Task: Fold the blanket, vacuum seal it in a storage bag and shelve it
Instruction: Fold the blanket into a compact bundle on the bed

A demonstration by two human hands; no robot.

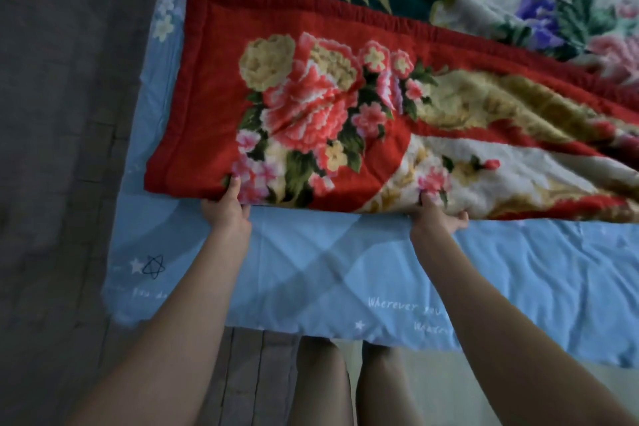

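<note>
Red floral blanket (pixel 328 107) spread on bed sheet (pixel 311 270), long axis running rightward; near edge pinched by left hand (pixel 226 209) at corner, right hand (pixel 437 218) further along

You see the blanket (pixel 345 107) spread flat across the bed, reaching from the left side out past the right and far edges of view. It is thick plush. The near layer is red with pink and cream flowers and a red bound hem; the far part shows dark green with purple and white flowers. The red layer lies folded over the green, its near edge slightly raised and wrinkled.
</note>
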